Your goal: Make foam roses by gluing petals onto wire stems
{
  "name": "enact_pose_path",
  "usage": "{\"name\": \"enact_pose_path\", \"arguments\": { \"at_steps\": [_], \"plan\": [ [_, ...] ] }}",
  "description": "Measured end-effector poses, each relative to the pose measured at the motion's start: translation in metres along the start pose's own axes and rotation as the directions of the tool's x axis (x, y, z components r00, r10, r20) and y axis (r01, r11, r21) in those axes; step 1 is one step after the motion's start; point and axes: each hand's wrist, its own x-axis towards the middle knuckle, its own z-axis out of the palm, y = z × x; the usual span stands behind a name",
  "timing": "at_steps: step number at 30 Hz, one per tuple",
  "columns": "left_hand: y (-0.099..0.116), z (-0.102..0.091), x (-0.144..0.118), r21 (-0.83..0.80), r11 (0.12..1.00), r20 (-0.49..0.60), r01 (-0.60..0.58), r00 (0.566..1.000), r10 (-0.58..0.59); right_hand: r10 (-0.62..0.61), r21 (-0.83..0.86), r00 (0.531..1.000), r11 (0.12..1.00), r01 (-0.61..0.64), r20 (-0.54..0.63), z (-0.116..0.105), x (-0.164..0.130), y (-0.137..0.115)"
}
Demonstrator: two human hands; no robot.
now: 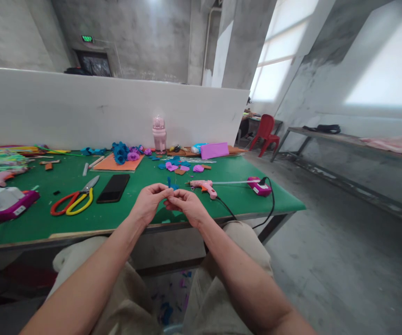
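My left hand [151, 199] and my right hand [187, 204] meet just over the front edge of the green table, fingertips pinched together. A small blue paper piece [169, 182] sticks up between them; its lower part is hidden by my fingers. Just right of my hands lies a pink glue gun [206, 187], a clear glue stick reaching out behind it. Beyond my hands are loose blue paper petals [175, 161] and purple paper petals [198, 168]. Blue paper flowers [120, 152] and purple ones rest on an orange sheet [112, 163].
Left of my hands lie a black phone [113, 188] and scissors [75, 197] with red and yellow handles. A pink bottle [159, 135] stands by the white partition [117, 107]. A magenta power strip [259, 186] sits at the right, its black cable hanging past the table edge.
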Motion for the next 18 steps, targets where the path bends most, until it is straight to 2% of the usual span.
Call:
{"name": "enact_pose_path", "arguments": {
  "at_steps": [12,18],
  "plan": [
    [0.0018,0.0009,-0.0015,0.008,0.999,0.016,-0.046,0.999,0.045,-0.061,-0.034,0.998,0.998,0.062,0.012,-0.0024,0.0007,0.0038],
    [0.0042,-0.0055,-0.0003,0.087,0.996,0.06,0.003,0.998,-0.008,0.009,0.061,0.999,0.998,-0.011,0.039,-0.0044,0.0005,0.0048]
  ]
}}
